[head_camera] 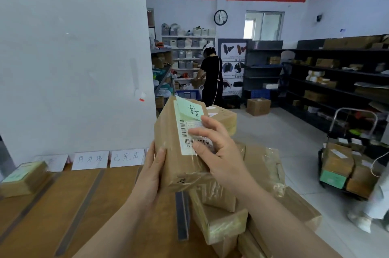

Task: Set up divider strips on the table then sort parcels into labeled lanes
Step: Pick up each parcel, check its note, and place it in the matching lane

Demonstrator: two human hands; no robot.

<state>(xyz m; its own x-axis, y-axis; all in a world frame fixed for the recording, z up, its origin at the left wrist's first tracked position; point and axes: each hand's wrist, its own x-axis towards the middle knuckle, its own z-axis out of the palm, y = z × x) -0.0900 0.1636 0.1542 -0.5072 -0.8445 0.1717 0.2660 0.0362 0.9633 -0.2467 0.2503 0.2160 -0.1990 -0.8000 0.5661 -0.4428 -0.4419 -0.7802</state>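
Note:
I hold a brown cardboard parcel up over the wooden table. It carries a white barcode label and a green handwritten note. My left hand grips its lower left edge. My right hand lies over the front, with fingers on the barcode label. Dark divider strips run across the table and split it into lanes. White handwritten lane labels stand along the far edge. Another parcel with a green note lies in the left lane.
A pile of taped parcels sits at the table's right end. A white board stands behind the labels. On the floor to the right is a trolley loaded with boxes. Dark shelves line the right wall. A person stands far back.

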